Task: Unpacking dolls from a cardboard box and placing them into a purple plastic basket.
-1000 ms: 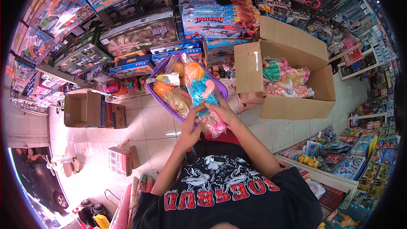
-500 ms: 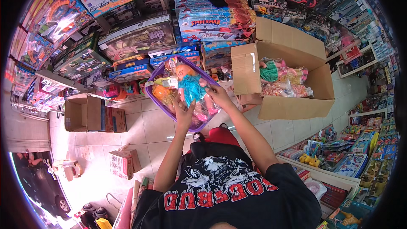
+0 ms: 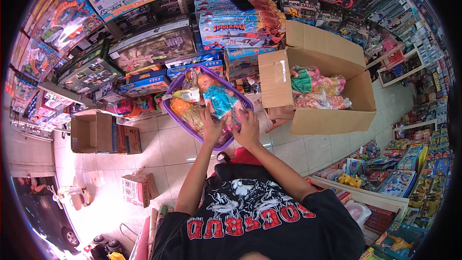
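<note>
A doll in a shiny blue dress (image 3: 219,100), wrapped in clear plastic, lies in a purple basket (image 3: 176,119) in front of me. My left hand (image 3: 213,126) grips the doll near its dress hem and leg. At the basket's right side, my right hand (image 3: 248,129) has its fingers curled round the lower end of the doll and its wrapping. Beside it in the basket lies another orange-haired doll (image 3: 181,106) in plastic. A pale yellowish-green object (image 3: 187,96), its kind unclear, rests across the basket's upper left.
An open cardboard box (image 3: 333,121) to the right holds several plastic-wrapped dolls (image 3: 320,86). Toy boxes (image 3: 240,31) fill the shelves ahead, with a black phone (image 3: 240,1) on one stack. Cartons (image 3: 91,132) stand on the tiled floor at left. A low toy display (image 3: 380,173) stands at right.
The doll has been lowered deeper into the basket, its head toward the upper left. My right hand has moved down from the dress to the leg end.
</note>
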A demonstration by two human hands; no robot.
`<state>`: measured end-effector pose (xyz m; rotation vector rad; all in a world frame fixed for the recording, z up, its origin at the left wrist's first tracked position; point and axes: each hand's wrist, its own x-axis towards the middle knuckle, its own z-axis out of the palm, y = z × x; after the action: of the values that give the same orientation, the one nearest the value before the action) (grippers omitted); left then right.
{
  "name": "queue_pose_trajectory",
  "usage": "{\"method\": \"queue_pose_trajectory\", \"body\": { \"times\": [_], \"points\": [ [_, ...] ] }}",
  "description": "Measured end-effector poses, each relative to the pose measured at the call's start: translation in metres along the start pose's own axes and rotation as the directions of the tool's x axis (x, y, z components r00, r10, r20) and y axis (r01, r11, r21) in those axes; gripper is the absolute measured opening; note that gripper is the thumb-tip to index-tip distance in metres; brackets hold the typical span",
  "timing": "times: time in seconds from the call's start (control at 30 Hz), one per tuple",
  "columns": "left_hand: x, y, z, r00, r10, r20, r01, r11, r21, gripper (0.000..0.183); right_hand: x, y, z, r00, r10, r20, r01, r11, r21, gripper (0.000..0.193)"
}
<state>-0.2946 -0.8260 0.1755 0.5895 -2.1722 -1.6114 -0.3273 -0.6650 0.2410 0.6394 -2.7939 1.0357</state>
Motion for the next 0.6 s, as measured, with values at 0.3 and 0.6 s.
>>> {"method": "queue_pose_trajectory", "body": {
  "times": [0.3, 0.6],
  "points": [
    [-0.008, -0.038, -0.004, 0.975, 0.124, 0.184, -0.196, 0.866, 0.460, 0.088, 0.013, 0.028, 0.020, 0.963, -0.124, 0.239, 0.201, 0.923, -0.329, 0.062],
    [-0.010, -0.030, -0.007, 0.956, 0.118, 0.267, -0.206, 0.921, 0.331, 0.086, 0.013, 0.037, 0.021, 0.953, -0.057, 0.299, 0.177, 0.903, -0.392, 0.066]
  ]
}}
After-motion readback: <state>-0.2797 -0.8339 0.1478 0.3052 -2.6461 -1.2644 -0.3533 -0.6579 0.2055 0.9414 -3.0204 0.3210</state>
